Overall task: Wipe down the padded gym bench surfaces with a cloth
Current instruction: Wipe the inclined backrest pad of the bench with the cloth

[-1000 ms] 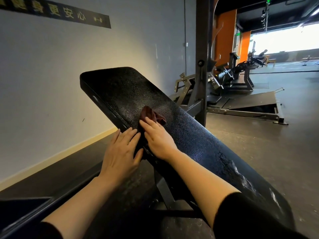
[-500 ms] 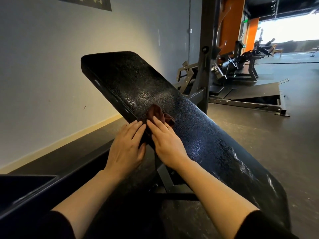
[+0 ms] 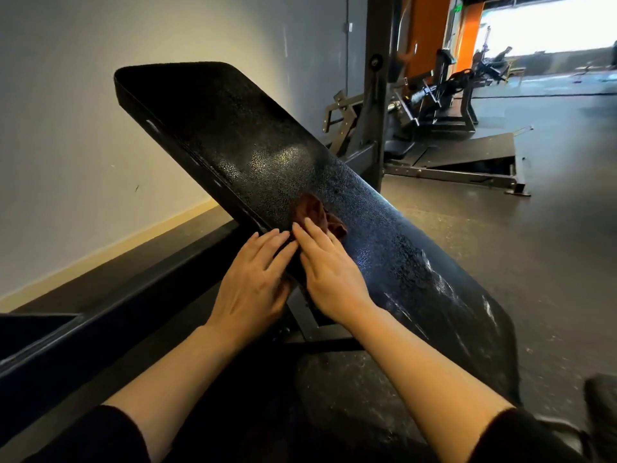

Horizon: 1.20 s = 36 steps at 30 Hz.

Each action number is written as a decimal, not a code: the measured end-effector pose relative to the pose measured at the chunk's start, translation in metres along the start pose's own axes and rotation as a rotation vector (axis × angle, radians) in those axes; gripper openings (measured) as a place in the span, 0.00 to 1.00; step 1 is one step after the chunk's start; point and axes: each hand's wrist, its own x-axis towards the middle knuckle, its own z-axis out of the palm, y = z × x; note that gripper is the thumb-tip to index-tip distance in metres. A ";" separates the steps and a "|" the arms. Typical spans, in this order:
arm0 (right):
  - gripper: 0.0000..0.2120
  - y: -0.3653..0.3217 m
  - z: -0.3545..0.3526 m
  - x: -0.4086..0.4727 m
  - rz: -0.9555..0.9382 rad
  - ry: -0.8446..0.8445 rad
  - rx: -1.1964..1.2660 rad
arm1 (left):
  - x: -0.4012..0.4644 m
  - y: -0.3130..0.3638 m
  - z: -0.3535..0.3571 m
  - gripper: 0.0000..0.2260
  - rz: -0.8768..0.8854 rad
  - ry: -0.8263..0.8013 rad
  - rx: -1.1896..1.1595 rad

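Note:
A long black padded bench back slopes up from lower right to upper left, its textured surface shiny with damp streaks near the low end. A dark reddish-brown cloth lies bunched on the pad near its left edge. My right hand lies flat on the pad with straight fingers pressing the near part of the cloth. My left hand rests beside it with straight fingers on the pad's left edge, touching the cloth's side. Most of the cloth is hidden under my fingers.
A grey wall with a pale skirting runs along the left. A black frame beam passes under my left arm. Behind the bench stand a steel upright and further gym machines on the dark rubber floor.
Both hands and the cloth stay at about the same spot near the pad's left edge. The camera has shifted, showing more of the pad's lower end.

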 end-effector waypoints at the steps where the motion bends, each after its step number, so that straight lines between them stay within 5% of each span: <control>1: 0.23 0.011 -0.004 -0.017 0.002 0.006 0.003 | -0.001 0.005 0.003 0.24 0.016 -0.003 -0.013; 8: 0.24 0.068 -0.023 -0.103 0.269 0.057 -0.031 | -0.012 0.042 0.020 0.22 0.122 -0.003 -0.090; 16: 0.22 0.060 -0.024 -0.077 0.112 -0.018 -0.008 | -0.008 0.068 0.028 0.22 0.211 -0.022 -0.078; 24: 0.22 0.104 -0.033 -0.162 0.376 0.047 0.008 | -0.016 0.096 0.050 0.18 0.341 0.018 -0.123; 30: 0.22 0.067 -0.019 -0.100 0.179 0.020 0.048 | -0.013 0.091 0.043 0.22 0.311 -0.004 -0.106; 36: 0.23 0.098 -0.037 -0.165 0.238 0.007 0.033 | -0.015 0.088 0.042 0.18 0.300 0.039 -0.110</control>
